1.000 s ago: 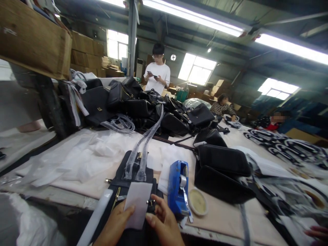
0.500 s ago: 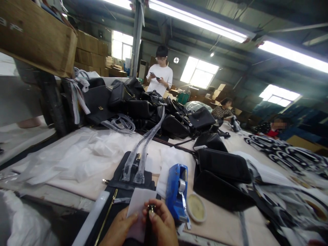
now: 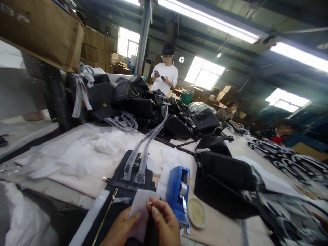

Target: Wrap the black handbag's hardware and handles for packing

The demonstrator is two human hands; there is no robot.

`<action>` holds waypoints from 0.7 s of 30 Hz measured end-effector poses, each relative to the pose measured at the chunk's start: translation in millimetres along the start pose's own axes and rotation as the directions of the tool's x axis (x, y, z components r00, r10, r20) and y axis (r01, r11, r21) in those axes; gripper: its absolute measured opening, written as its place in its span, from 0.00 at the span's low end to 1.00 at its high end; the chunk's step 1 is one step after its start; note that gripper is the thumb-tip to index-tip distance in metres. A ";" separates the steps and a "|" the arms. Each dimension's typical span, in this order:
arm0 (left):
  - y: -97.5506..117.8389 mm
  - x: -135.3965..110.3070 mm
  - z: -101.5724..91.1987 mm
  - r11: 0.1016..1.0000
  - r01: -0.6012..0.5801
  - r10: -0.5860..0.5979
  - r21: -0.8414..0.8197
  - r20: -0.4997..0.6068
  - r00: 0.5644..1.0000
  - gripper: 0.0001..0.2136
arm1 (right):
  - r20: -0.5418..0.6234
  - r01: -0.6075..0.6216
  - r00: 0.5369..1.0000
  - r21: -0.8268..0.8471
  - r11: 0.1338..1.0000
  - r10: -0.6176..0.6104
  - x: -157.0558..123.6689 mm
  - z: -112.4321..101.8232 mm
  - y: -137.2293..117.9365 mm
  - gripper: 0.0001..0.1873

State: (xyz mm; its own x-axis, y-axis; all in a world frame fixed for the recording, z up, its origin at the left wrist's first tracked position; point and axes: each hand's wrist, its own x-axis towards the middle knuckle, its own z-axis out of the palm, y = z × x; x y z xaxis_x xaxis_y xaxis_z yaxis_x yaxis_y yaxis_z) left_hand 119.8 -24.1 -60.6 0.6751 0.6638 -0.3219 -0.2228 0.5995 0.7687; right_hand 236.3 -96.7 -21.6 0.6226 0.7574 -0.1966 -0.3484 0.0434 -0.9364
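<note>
In front of me lies a black bag [image 3: 120,191] with a gold zipper and two straps [image 3: 143,150] wrapped in clear plastic. My left hand [image 3: 121,227] pinches a white sheet of wrapping paper [image 3: 139,208] between thumb and fingers over the bag's lower part. Close beside it, my right hand [image 3: 165,218] is closed on a black strap [image 3: 151,229], its thumb and fingertips at a small shiny metal piece near the strap's top. The strap's lower end runs out of view.
A blue tape dispenser [image 3: 176,194] stands just right of my hands, beside a round dish [image 3: 196,212]. Black bags [image 3: 225,177] lie at right, and more are heaped at the back [image 3: 143,106]. White sheets [image 3: 84,150] cover the left. A person [image 3: 166,73] stands behind the heap holding phones.
The view has shifted slightly, so the background sits a little further right. My right fingers have turned around the metal piece and now cover more of it. Both hands keep their hold.
</note>
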 end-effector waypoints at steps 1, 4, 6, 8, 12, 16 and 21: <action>-2.9 1.4 -0.5 1.000 -0.003 0.003 0.000 0.006 1.000 0.28 | -0.007 0.016 1.000 0.006 1.000 -0.016 -0.6 1.8 -2.4 0.21; -5.8 0.7 0.8 1.000 -0.006 0.007 -0.017 0.050 0.999 0.28 | -0.042 0.076 0.996 0.002 0.997 -0.076 -2.5 5.1 -6.7 0.24; -3.0 -4.4 4.8 0.999 0.023 -0.020 -0.037 0.074 0.997 0.28 | -0.069 0.115 0.991 -0.041 0.992 -0.118 -3.8 5.2 -7.1 0.26; 0.9 -11.3 10.4 0.997 0.069 -0.065 -0.041 0.077 0.995 0.27 | -0.076 0.155 0.983 -0.137 0.978 -0.166 -5.2 4.1 -6.7 0.26; 3.9 -22.1 20.8 0.992 0.097 -0.088 -0.081 0.112 0.990 0.26 | -0.060 0.282 0.940 -0.419 0.863 -0.336 -8.2 0.4 -7.9 0.22; 1.8 -25.0 24.1 0.965 0.181 -0.149 -0.191 0.171 0.974 0.25 | -0.087 0.274 0.933 -0.455 0.847 -0.348 -9.1 -2.4 -13.3 0.18; 4.6 -28.9 25.5 0.929 0.259 -0.219 -0.265 0.170 0.961 0.23 | -0.080 0.251 0.951 -0.367 0.895 -0.299 -7.0 -1.0 -14.6 0.16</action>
State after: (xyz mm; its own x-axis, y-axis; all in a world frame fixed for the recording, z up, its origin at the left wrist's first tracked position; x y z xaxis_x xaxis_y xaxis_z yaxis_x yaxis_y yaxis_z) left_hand 117.2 -51.9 -33.7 0.8169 0.4303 -0.3842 -0.2185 0.8472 0.4843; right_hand 237.7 -103.2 -6.8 0.7520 0.6554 0.0702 0.1019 -0.0104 -0.9947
